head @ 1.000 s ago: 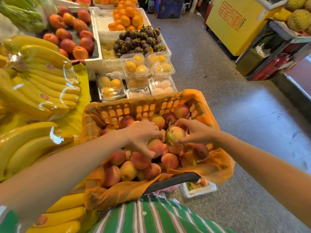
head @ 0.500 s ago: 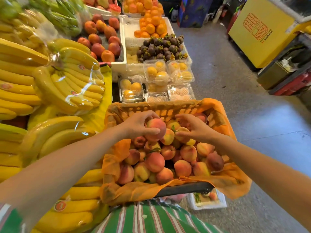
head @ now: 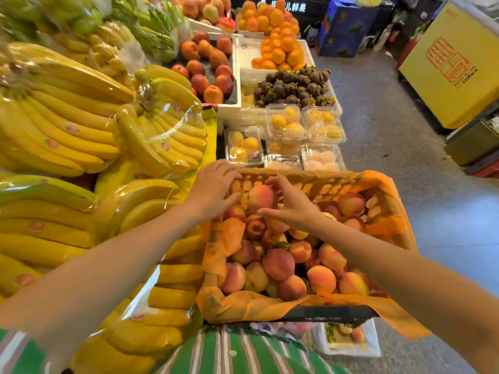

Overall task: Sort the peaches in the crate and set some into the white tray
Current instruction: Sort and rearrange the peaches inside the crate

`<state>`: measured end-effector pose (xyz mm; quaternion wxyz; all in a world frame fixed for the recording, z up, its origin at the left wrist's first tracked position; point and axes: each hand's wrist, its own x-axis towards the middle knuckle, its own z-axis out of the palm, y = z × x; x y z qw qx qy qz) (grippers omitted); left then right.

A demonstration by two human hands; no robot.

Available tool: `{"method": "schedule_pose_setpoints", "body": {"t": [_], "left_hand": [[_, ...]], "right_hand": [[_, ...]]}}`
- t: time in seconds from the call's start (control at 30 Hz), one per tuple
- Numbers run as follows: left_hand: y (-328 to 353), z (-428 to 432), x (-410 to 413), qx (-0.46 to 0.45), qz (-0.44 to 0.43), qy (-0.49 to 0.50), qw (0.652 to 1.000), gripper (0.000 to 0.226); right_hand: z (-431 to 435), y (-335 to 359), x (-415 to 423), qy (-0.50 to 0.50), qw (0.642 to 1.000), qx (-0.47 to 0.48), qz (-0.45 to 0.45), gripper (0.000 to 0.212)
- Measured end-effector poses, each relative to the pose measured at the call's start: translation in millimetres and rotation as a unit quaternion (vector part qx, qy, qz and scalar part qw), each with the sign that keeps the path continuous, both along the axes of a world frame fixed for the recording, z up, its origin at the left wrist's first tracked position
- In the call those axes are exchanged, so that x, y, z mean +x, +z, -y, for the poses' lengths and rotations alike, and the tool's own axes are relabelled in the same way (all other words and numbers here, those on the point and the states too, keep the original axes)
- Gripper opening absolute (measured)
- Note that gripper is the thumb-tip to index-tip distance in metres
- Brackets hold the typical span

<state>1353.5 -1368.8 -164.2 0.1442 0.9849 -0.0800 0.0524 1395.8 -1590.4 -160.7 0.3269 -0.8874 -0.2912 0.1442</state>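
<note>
A crate [head: 334, 314] lined with orange cloth [head: 388, 209] stands in front of me, full of peaches [head: 278, 263]. At its far left corner one pink-yellow peach [head: 261, 197] is lifted between my hands. My right hand [head: 293, 207] curls over it, fingers on top and thumb below. My left hand [head: 212, 190] sits just left of that peach with fingers stretched over the crate rim. A white tray [head: 375, 344] holding a few peaches lies on the floor below the crate's near right corner. Another white tray [head: 238, 74] of red peaches stands farther back.
Wrapped banana bunches [head: 81, 125] fill the stall on the left. Clear boxes of yellow fruit [head: 286, 122] sit just beyond the crate, with mangosteens [head: 294, 85] and oranges [head: 280, 47] behind. Grey floor runs along the right, with a yellow box [head: 453, 66] at its far side.
The peach has travelled from the crate's middle up to its far left corner. My right hand let go of another peach and closed over this one; my left hand's fingers spread.
</note>
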Motion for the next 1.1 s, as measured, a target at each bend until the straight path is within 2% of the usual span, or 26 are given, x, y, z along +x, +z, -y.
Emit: {"method": "schedule_pose_setpoints", "body": {"t": [0.1,0.23,0.4,0.57,0.7,0.83,0.93,1.0,1.1], "left_hand": [[-14.1,-18.0,-13.1,0.048,-0.072,-0.020,0.996,0.063],[-15.0,-18.4,-16.0,0.010,-0.070,-0.024,0.997,0.069],[-20.2,-21.9,-14.8,-0.016,-0.061,-0.027,0.998,0.066],[-20.9,-21.0,-11.6,-0.015,-0.072,-0.028,0.997,0.061],[-10.9,-13.8,-10.8,-0.006,-0.025,-0.022,0.999,0.046],[3.2,16.5,-7.8,0.002,0.040,-0.110,0.993,0.027],[6.6,48.1,-10.0,-0.016,-0.009,-0.228,0.973,0.032],[3.3,69.0,-12.6,0.007,-0.059,-0.289,0.956,0.034],[-8.4,94.6,-14.8,0.106,-0.104,-0.317,0.937,0.056]], "right_hand": [[-22.5,-18.1,-0.9,-0.001,0.997,-0.061,0.042,0.072],[-40.2,-36.4,-2.1,0.014,0.989,-0.117,0.087,0.068],[-37.8,-40.5,1.0,-0.016,0.993,-0.082,0.077,0.058],[-30.9,-36.2,4.3,0.014,0.994,-0.104,0.025,0.063],[-11.3,-18.9,5.0,0.023,0.999,-0.039,0.008,0.048],[29.8,3.9,1.6,0.014,1.000,0.015,0.002,0.027],[71.0,13.0,-5.3,-0.011,1.000,-0.003,0.017,0.023],[98.3,11.4,-9.0,-0.033,0.997,-0.041,0.049,0.029],[127.7,1.9,-15.1,-0.055,0.987,-0.144,0.046,0.055]]}}
